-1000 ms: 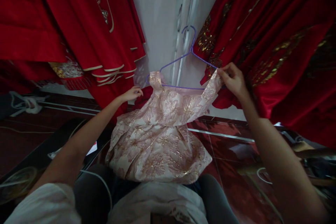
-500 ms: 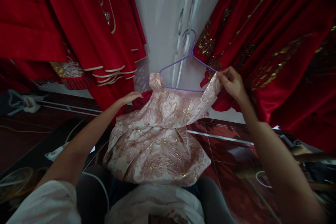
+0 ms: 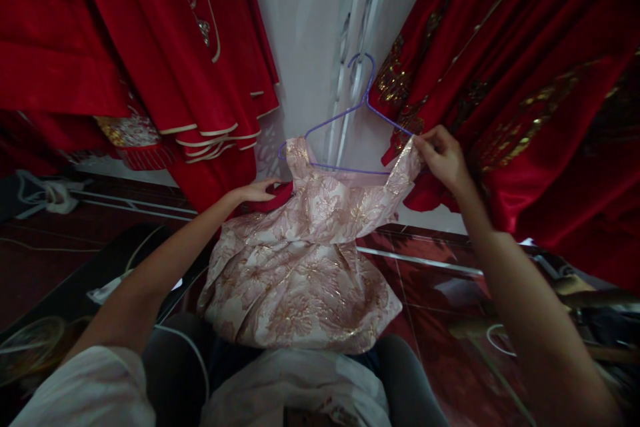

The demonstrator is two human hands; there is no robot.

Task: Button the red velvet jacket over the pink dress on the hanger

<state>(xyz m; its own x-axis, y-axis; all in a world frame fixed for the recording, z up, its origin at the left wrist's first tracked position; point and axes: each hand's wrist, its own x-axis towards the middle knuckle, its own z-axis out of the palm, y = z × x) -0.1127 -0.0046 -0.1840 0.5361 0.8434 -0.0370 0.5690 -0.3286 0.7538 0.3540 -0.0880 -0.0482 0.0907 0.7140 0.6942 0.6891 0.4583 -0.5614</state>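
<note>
A pale pink dress [image 3: 305,280] with a gold floral pattern lies over my lap, its bodice stretched up towards a purple hanger [image 3: 335,120]. The left strap [image 3: 299,155] is looped over one end of the hanger. Pinched in my right hand [image 3: 445,157] is the other strap [image 3: 403,167], at the hanger's right end. My left hand [image 3: 257,191] is beside the bodice, fingers stretched out, touching or very close to a piece of red cloth [image 3: 275,201]. Part of that cloth is hidden behind the dress.
Red garments [image 3: 200,80] with pale trim hang at the left; red ones with gold sequins [image 3: 540,113] hang at the right. A white wall [image 3: 300,33] stands between them. A dark board or bench [image 3: 75,300] is at my left, and metal rails [image 3: 420,260] run above the dark red floor.
My left hand has moved slightly right, towards the bodice, and its fingers have spread. The left strap has shifted a little to the right. My right hand stays at its strap.
</note>
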